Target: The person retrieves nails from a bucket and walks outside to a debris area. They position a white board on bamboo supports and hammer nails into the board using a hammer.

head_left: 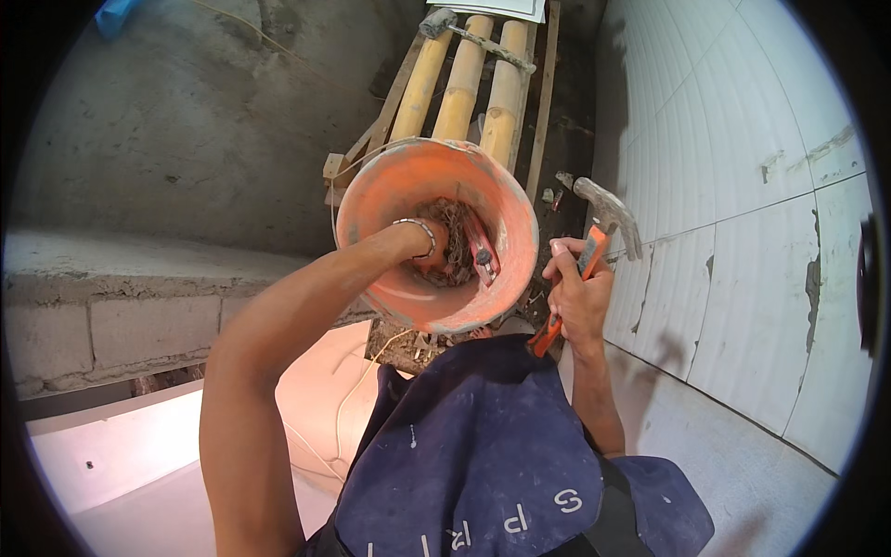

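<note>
My left hand [432, 249], with a beaded band at its wrist, reaches down inside an orange bucket [380, 195] smeared with grey. Its fingers are hidden among a tangle of thin brownish pieces [455, 227], too small to tell whether nails or wire. Beside that hand, a red-handled tool [482, 251] with a metal part leans against the bucket's inner wall. To the right of the bucket, my right hand [580, 297] is closed around the orange and grey handle of a claw hammer [608, 206]. The hammer's head points up, close to the tiled wall.
The bucket rests at the near end of bamboo poles [459, 88] framed with timber. A mallet [478, 42] lies across their far end. White tiles [733, 232] line the right wall; a concrete block ledge [139, 316] runs along the left. A yellow cord [357, 385] hangs near my left arm.
</note>
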Motion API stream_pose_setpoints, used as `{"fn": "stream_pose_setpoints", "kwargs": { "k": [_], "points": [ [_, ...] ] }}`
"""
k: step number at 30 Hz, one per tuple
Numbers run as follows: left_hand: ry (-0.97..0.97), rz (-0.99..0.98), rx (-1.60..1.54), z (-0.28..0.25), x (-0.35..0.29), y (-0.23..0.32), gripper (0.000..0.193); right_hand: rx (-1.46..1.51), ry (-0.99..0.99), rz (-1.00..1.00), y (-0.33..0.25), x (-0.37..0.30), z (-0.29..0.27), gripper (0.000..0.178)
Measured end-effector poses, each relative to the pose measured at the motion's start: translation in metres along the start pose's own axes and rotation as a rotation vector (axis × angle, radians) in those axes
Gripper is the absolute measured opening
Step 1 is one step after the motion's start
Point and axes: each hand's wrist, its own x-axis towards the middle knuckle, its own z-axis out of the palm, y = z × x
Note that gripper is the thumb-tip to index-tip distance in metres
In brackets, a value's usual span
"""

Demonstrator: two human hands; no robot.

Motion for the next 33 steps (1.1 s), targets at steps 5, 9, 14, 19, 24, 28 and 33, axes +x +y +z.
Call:
{"fn": "stream_pose_setpoints", "kwargs": {
  "k": [5,9,14,19,24,28,33],
  "points": [
    [0.027,-0.042,-0.054,0.006,0.014,-0.002,0.055,-0.046,0.0,0.016,-0.002,0.002,0.0,0.02],
    [-0.143,-0.182,-0.168,0.006,0.035,-0.001,0.043,-0.047,-0.011,0.003,0.002,0.006,0.003,0.02],
    [-0.215,-0.173,-0.15,0.024,0.051,-0.008,0.035,-0.031,-0.053,-0.021,0.003,0.007,0.007,0.021],
    [-0.101,-0.1,-0.112,-0.006,0.012,0.008,0.033,-0.061,0.0,-0.014,0.006,0.011,0.0,0.022],
    [-0.086,-0.049,0.001,0.005,0.022,0.008,0.035,-0.061,0.023,0.021,0.008,0.012,0.002,0.022],
    [-0.03,-0.048,0.005,0.002,0.02,0.013,0.029,-0.073,0.032,0.017,0.014,0.017,0.004,0.022],
    [0.128,-0.117,-0.018,0.003,0.004,0.02,0.023,-0.085,0.016,0.006,0.015,0.02,0.002,0.02]
  ]
}}
